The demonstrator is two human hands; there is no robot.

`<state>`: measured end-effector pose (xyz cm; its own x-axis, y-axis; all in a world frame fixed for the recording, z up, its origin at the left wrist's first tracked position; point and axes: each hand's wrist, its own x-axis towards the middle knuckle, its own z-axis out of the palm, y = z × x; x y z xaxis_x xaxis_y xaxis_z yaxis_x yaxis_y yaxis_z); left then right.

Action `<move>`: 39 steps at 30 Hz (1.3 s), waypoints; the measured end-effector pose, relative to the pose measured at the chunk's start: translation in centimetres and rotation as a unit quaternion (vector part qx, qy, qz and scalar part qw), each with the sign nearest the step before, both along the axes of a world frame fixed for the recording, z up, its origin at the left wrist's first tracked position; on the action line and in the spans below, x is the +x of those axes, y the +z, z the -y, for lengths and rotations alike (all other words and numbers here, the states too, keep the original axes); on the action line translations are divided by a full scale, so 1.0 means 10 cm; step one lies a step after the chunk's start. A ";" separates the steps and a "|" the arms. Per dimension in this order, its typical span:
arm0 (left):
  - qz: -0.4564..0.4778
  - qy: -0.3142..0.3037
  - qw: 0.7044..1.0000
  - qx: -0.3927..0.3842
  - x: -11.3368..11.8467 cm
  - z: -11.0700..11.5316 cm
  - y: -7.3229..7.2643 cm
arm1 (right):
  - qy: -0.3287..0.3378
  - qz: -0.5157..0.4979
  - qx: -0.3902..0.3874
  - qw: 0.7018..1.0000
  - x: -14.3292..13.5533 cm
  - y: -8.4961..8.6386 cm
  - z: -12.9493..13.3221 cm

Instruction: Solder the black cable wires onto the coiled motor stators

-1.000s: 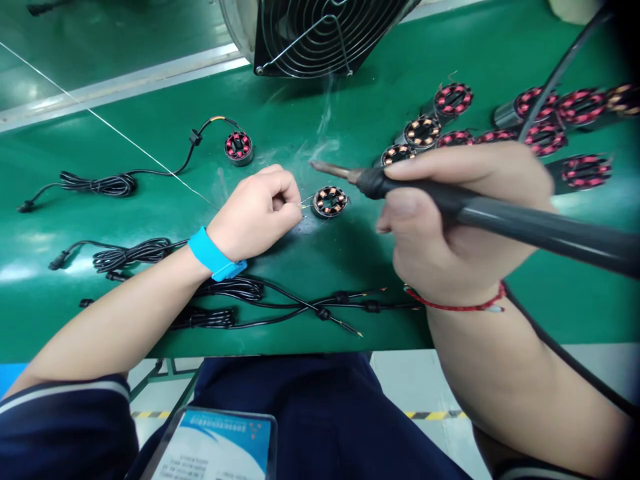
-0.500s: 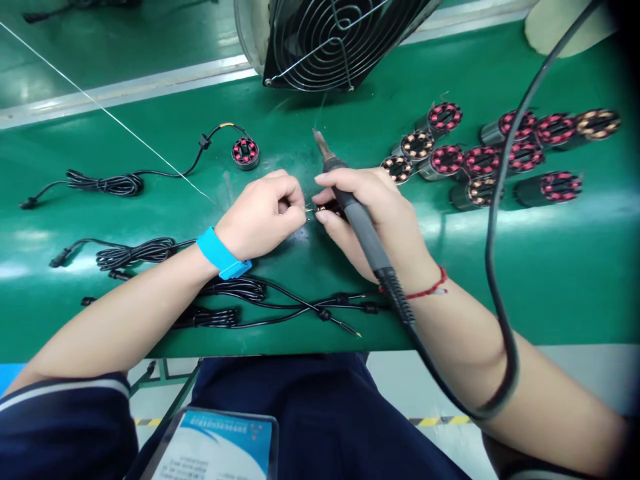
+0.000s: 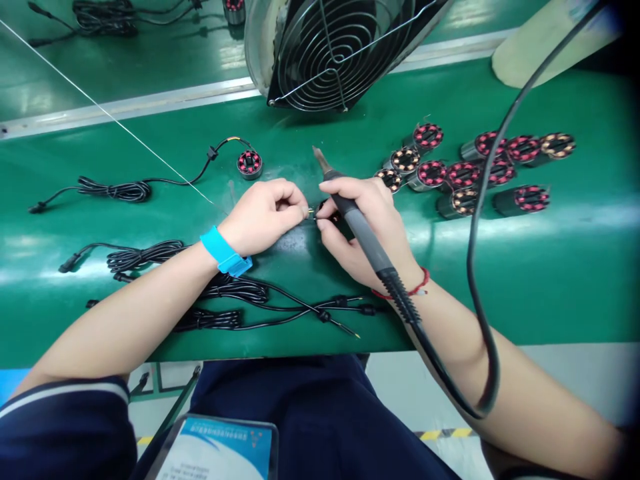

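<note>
Blue-banded left hand (image 3: 265, 217) curled, right hand (image 3: 373, 233) near

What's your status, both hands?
Left hand pinching thin wires. Right hand gripping soldering iron, fingertips at mostly hidden wound core. Black cord crosses view of other cores.

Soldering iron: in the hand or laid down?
In hand: the soldering iron runs through the grasp of the right hand, its tip jutting beyond the fingers.

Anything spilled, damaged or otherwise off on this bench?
No spill or clear damage visible. Only slightly untidy: black cables cross near the front edge of the green bench, one exposed wire end loose. Fine detail between the hands is partly hidden.
</note>
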<state>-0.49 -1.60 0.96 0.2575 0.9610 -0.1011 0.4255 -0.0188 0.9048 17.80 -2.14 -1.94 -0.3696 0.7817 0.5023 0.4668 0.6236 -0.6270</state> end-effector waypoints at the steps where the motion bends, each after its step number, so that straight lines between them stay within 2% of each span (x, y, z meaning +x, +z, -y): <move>1: 0.006 0.002 1.000 -0.012 0.00 0.00 0.01 | -0.004 0.005 -0.001 1.000 -0.01 -0.01 0.01; 5: 0.023 0.016 0.999 -0.045 0.01 0.01 0.01 | -0.008 0.009 0.009 1.000 -0.04 -0.04 0.01; 8: 0.028 0.024 0.999 -0.030 -0.01 0.01 -0.02 | -0.006 -0.001 0.018 1.000 -0.06 -0.04 0.01; 12: 0.020 0.013 0.997 0.076 -0.05 0.02 -0.05 | -0.004 -0.025 -0.005 1.000 -0.08 -0.05 0.01; 17: -0.040 -0.066 0.970 0.231 -0.09 0.07 -0.02 | 0.006 -0.089 -0.068 0.994 -0.09 -0.07 0.01; 22: -0.115 -0.110 0.947 0.277 -0.11 0.08 -0.01 | 0.011 -0.095 -0.075 0.993 -0.09 -0.09 0.00; 26: -0.185 -0.155 0.911 0.335 -0.13 0.07 -0.06 | 0.008 -0.080 -0.062 0.995 -0.09 -0.08 0.00; 29: -0.210 -0.161 0.890 0.370 -0.14 0.07 -0.07 | 0.009 -0.080 -0.074 0.994 -0.08 -0.08 0.00; 32: -0.195 -0.137 0.901 0.363 -0.13 0.08 -0.06 | 0.013 -0.079 -0.087 0.993 -0.05 -0.06 -0.01; 39: -0.136 -0.080 0.959 0.236 -0.11 0.09 -0.04 | 0.059 0.012 -0.047 0.997 0.14 0.03 -0.03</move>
<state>-1.54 -2.48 0.54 0.4310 0.8665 0.2520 0.6016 -0.4840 0.6355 19.18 -1.80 -1.64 -0.4729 0.7748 0.4196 0.4083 0.6147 -0.6749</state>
